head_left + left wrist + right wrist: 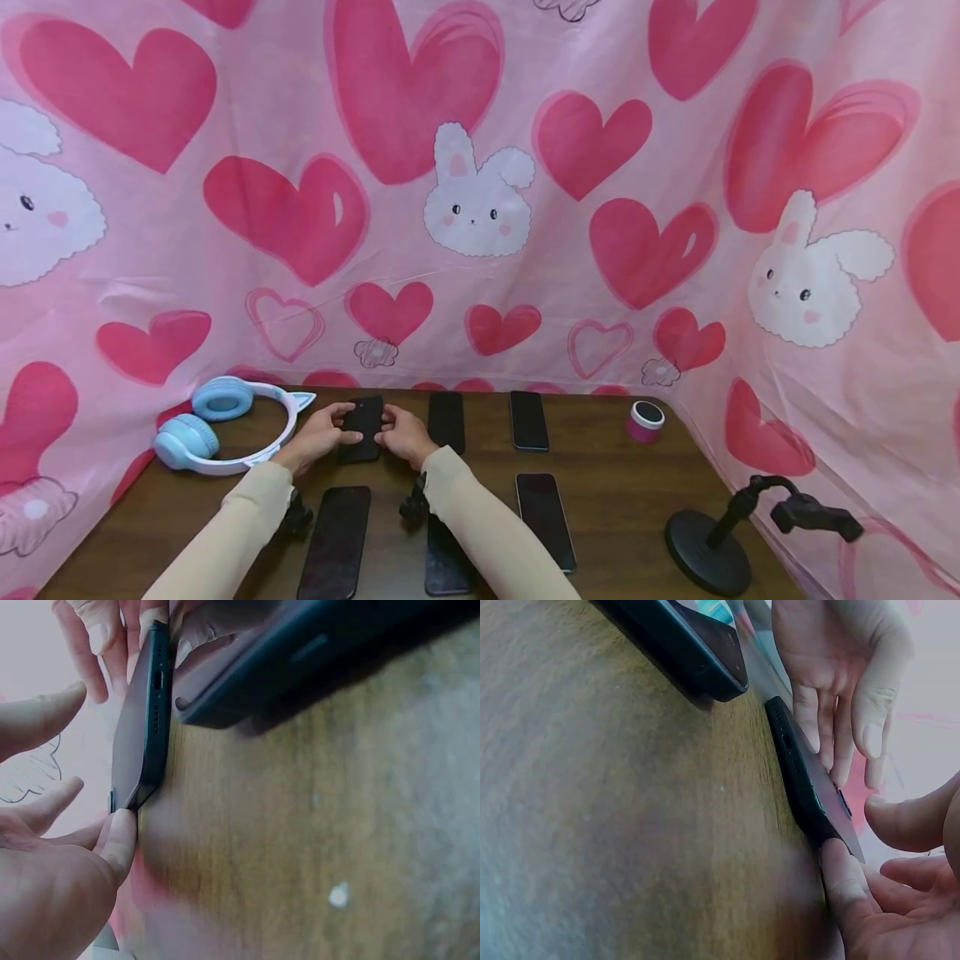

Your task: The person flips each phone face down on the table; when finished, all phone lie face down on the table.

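At the back left of the table, a dark smartphone (363, 429) lies between both hands, its raised camera block uppermost. My left hand (324, 433) is at its left edge; in the left wrist view the fingers touch that side while the thumb (45, 718) stands raised off it. On the opposite side, the fingers of my right hand (405, 435) touch the right edge, with the thumb (911, 822) lifted above the phone. The phone's bottom edge, with its charging port (158, 679), faces the wrist cameras. Another phone (336, 542) lies closer, below the hands.
Blue and white cat-ear headphones (225, 425) lie left of the hands. More phones, including one at the back (529, 421) and one nearer (546, 521), lie to the right. A pink jar (645, 423) and a black stand (708, 550) are on the right. A heart-patterned cloth (480, 317) surrounds the table.
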`<act>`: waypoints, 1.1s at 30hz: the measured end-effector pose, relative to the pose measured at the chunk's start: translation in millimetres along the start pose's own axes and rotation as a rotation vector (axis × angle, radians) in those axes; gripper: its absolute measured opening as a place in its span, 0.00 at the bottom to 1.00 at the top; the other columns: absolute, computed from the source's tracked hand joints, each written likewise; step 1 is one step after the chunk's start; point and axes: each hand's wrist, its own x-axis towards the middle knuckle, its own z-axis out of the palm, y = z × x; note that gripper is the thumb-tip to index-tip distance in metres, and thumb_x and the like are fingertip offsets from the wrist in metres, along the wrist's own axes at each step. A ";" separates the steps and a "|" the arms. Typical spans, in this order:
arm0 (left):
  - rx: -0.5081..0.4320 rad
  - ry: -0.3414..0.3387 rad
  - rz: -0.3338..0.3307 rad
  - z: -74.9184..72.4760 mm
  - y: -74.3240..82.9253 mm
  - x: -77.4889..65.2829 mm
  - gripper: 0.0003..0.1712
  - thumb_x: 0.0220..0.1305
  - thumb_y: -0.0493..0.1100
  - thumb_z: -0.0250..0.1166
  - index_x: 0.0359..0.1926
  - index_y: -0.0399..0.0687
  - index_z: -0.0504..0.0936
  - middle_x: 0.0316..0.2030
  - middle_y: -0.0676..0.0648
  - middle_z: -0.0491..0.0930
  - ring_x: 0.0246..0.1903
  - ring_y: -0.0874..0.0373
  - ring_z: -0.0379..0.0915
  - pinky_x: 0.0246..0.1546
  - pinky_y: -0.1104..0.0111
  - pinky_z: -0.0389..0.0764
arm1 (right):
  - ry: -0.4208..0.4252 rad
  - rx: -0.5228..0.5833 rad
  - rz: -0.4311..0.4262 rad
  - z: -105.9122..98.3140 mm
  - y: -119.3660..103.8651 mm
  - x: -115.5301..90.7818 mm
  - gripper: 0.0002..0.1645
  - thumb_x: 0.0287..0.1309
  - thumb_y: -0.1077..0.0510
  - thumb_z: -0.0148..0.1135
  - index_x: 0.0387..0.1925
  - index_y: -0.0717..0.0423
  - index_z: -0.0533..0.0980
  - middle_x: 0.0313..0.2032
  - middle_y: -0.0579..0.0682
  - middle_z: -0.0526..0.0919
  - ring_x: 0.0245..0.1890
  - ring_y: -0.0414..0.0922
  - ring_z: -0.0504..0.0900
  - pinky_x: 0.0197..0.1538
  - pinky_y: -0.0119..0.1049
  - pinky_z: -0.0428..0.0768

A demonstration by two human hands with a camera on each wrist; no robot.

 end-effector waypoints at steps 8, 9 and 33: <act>0.012 -0.007 -0.023 -2.6 3.4 0.0 0.46 0.60 0.41 0.71 0.74 0.33 0.60 0.71 0.25 0.60 0.69 0.29 0.57 0.72 0.38 0.61 | -0.023 -0.097 0.012 1.0 -4.5 -2.4 0.40 0.57 0.62 0.71 0.71 0.56 0.69 0.63 0.54 0.80 0.59 0.49 0.82 0.64 0.46 0.80; 0.011 -0.006 -0.023 -2.6 3.4 0.5 0.46 0.60 0.41 0.71 0.74 0.33 0.60 0.71 0.25 0.60 0.69 0.29 0.57 0.72 0.38 0.61 | -0.024 -0.106 0.010 1.5 -4.9 -2.4 0.40 0.56 0.61 0.71 0.71 0.55 0.69 0.63 0.54 0.80 0.60 0.49 0.81 0.64 0.46 0.79; 0.001 -0.014 -0.015 -2.0 0.7 7.0 0.47 0.60 0.42 0.71 0.74 0.32 0.58 0.71 0.25 0.60 0.70 0.30 0.57 0.72 0.38 0.61 | -0.024 -0.083 0.005 5.4 -5.8 -1.1 0.40 0.55 0.62 0.71 0.70 0.55 0.69 0.62 0.56 0.81 0.62 0.50 0.79 0.65 0.45 0.79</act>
